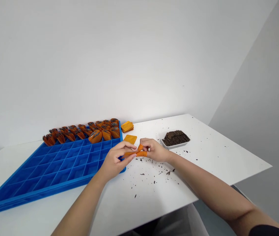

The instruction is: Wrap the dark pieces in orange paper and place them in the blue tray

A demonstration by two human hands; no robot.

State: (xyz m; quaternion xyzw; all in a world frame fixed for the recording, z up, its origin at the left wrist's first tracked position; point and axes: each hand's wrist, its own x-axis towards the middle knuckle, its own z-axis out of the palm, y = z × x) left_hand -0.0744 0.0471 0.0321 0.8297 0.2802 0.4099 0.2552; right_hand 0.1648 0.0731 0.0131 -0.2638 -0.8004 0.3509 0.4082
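A person's left hand and right hand pinch orange pouches between their fingers, over a white table, just right of a blue compartment tray; a white dish of dark strips sits farther right.

Bright overall, lit softly from a source out of view. Brightest at the middle of the wall; greyer on the side wall. Shaded faintly, with blurred edges, on the table between the forearms. Darker inside the left cells of the tray. Near black at the sleeve, with folds hard to read. Stretched by wide-angle distortion toward the lower corners. Reasonably sharp on left hand and right hand, slightly soft at the fingertips.
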